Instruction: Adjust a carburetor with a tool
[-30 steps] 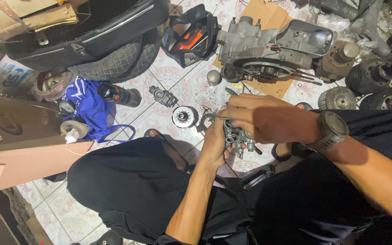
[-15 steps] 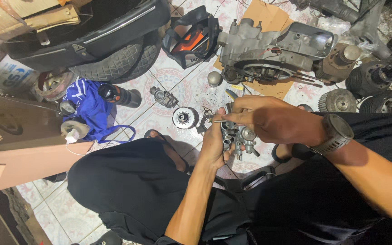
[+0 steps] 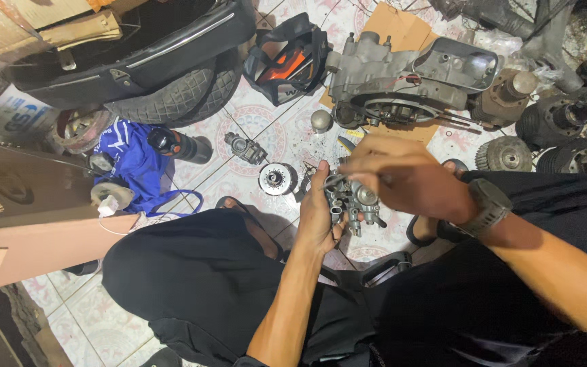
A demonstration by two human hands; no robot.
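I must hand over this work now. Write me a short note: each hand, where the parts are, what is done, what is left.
Left hand: holds the small metal carburettor from below, above the tiled floor.
Right hand: over the carburettor's top, fingertips pinched on something small there; what it is cannot be told.
Nearby on the floor: a second carburettor, a round metal disc, the engine block on cardboard.
Done and left: the carburettor is out of the engine and in hand; progress unclear.

At the upper left edge of the frame a white plastic bag with blue print [image 3: 9,114] lies crumpled beside the tyre. Above it, in the top left corner, flattened brown cardboard pieces [image 3: 69,27] are stacked. A large plain brown cardboard box [image 3: 28,224] fills the left side, its flap reaching toward the lower left.
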